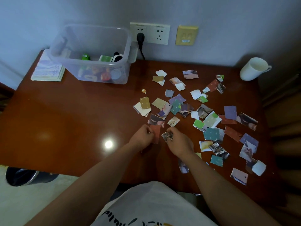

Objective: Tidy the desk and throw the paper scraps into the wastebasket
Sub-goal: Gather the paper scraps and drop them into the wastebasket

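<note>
Several torn paper scraps [210, 119] in many colours lie scattered over the right half of the dark red desk [73, 119]. My left hand [143, 136] pinches a reddish-brown scrap [156, 132] near the desk's middle front. Just to its right, my right hand [179, 144] holds a printed photo scrap [167, 136] between its fingertips. The black wastebasket [21, 176] with a dark liner stands on the floor below the desk's front left corner.
A clear plastic bin [91, 69] with small items sits at the back left, next to a spiral notebook [48, 70]. A white mug [254, 69] stands at the back right corner. Wall sockets [149, 32] with a black plug are behind the desk.
</note>
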A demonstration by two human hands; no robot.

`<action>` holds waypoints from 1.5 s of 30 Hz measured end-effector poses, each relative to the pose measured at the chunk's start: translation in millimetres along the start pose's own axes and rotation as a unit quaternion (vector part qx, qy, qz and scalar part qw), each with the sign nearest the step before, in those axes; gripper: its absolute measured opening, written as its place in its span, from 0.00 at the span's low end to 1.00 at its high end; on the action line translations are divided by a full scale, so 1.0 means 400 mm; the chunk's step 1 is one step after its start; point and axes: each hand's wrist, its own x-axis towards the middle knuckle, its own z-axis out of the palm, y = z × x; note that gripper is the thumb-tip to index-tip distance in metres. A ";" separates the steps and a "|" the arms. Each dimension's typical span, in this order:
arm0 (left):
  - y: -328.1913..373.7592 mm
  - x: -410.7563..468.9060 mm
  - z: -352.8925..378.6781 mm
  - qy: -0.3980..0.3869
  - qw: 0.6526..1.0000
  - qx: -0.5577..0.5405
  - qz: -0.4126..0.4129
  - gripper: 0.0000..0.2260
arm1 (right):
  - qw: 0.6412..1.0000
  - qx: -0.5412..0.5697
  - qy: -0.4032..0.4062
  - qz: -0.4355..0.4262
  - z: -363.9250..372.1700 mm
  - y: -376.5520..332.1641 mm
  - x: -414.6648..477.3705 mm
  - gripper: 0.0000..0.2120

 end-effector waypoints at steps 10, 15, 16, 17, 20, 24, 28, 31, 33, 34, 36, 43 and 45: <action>0.029 0.051 -0.012 0.066 0.958 0.268 0.083 0.22 | 0.980 -0.184 -0.028 -0.065 -0.044 -0.034 0.030 0.21; 0.039 0.058 -0.017 0.075 0.950 0.299 0.047 0.23 | 0.972 -0.210 -0.005 -0.104 -0.064 -0.050 0.035 0.12; 0.039 0.059 -0.018 0.075 0.950 0.301 0.048 0.22 | 0.972 -0.212 -0.006 -0.104 -0.066 -0.052 0.034 0.11; 0.039 0.058 -0.017 0.074 0.948 0.304 0.053 0.20 | 0.971 -0.214 -0.006 -0.104 -0.066 -0.052 0.031 0.09; 0.026 0.050 -0.011 0.052 0.949 0.307 0.057 0.16 | 0.969 -0.220 -0.010 -0.111 -0.072 -0.048 0.023 0.06; 0.004 0.029 0.000 0.013 0.976 0.215 0.036 0.13 | 0.989 -0.115 -0.054 -0.080 -0.080 -0.035 0.017 0.08; 0.010 -0.019 0.000 0.002 0.997 -0.068 -0.027 0.02 | 0.977 0.198 -0.079 0.018 -0.074 -0.051 -0.005 0.10; 0.010 -0.067 -0.012 0.042 0.963 -0.260 -0.064 0.04 | 0.917 0.374 -0.116 0.072 -0.075 -0.078 -0.026 0.05; -0.001 -0.106 -0.026 0.077 0.930 -0.352 -0.074 0.06 | 0.881 0.441 -0.153 0.079 -0.071 -0.104 -0.037 0.05; -0.013 -0.122 -0.035 0.088 0.912 -0.393 -0.080 0.07 | 0.868 0.460 -0.169 0.076 -0.066 -0.119 -0.040 0.06; -0.037 -0.165 -0.058 0.105 0.890 -0.434 -0.087 0.09 | 0.858 0.472 -0.193 0.065 -0.054 -0.155 -0.053 0.04; -0.159 -0.312 -0.152 0.201 0.822 -0.526 -0.083 0.11 | 0.868 0.429 -0.250 0.020 0.033 -0.325 -0.097 0.11; -0.205 -0.354 -0.188 0.235 0.801 -0.545 -0.079 0.11 | 0.869 0.415 -0.268 0.003 0.069 -0.388 -0.116 0.11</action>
